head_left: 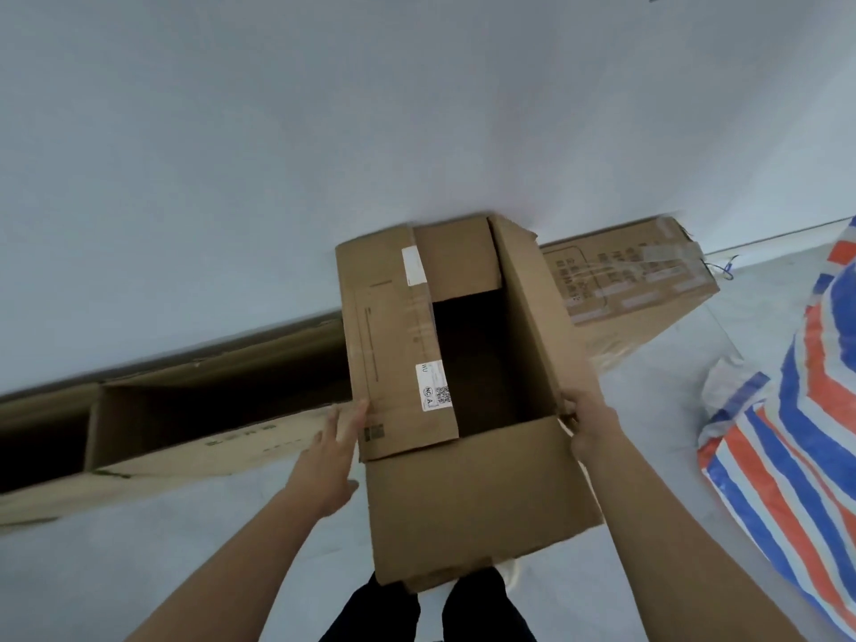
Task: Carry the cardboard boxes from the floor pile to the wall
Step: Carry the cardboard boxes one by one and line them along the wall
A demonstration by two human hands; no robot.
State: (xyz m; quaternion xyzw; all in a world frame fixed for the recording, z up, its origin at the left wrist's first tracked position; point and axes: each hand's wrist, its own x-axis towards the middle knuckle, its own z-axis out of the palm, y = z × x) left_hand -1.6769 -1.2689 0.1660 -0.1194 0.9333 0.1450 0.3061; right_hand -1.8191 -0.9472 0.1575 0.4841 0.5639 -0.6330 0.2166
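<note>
Here, cardboard box point(463, 493), right hand point(590, 421) gripping

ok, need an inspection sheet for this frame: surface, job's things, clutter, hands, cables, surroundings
surface: pale grey floor.
job's things: open box held up between both hands, flaps loose, dark inside; long box lying open against the wall at left; taped box with print, against the wall at right.
clutter: striped sack in red, blue and white, on the floor at right.
hands: left hand has straight fingers against the open box's left side; right hand grips its right edge.
cables: thin blue cord beside the taped box, too small to identify.
surroundings: plain white wall; dark trousers below.
</note>
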